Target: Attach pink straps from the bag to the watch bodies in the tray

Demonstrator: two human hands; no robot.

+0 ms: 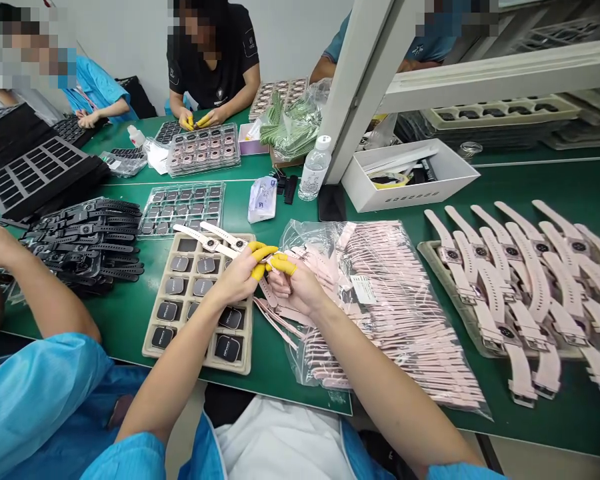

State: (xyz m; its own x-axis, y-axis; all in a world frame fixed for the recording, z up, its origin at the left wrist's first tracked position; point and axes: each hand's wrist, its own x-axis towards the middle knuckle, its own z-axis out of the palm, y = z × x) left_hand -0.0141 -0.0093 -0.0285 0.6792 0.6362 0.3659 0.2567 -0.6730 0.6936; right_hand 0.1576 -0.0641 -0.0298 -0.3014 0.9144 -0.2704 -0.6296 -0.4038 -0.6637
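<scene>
Pink watch strap (267,291) is being pinched at the centre of the frame between the left hand (240,275) and the right hand (295,288), just above the near edge of the beige tray (198,359). Both forearms are being stretched up from the bottom of the frame and are being angled inward, so that the hands are meeting over the green table (130,313). Yellow finger cots (260,257) are being worn on the fingertips of both hands; the left fingers are being closed on the strap, and the right thumb and forefinger are being clamped on it from the other side. A watch with pink straps (211,241) is being rested across the upper part of the tray, touching the left fingertips.

Dark watch bodies (229,347) are being kept in the tray's pockets; small white writing is being shown on their faces, too small to be read. A clear bag of pink straps (390,313) is being lain right of the hands, with a white label (363,289) whose print cannot be read. Assembled pink watches (525,293) are being laid out at the right of the frame, black straps (93,240) at the left. A water bottle (314,168) is being stood in the upper middle, its label unreadable.
</scene>
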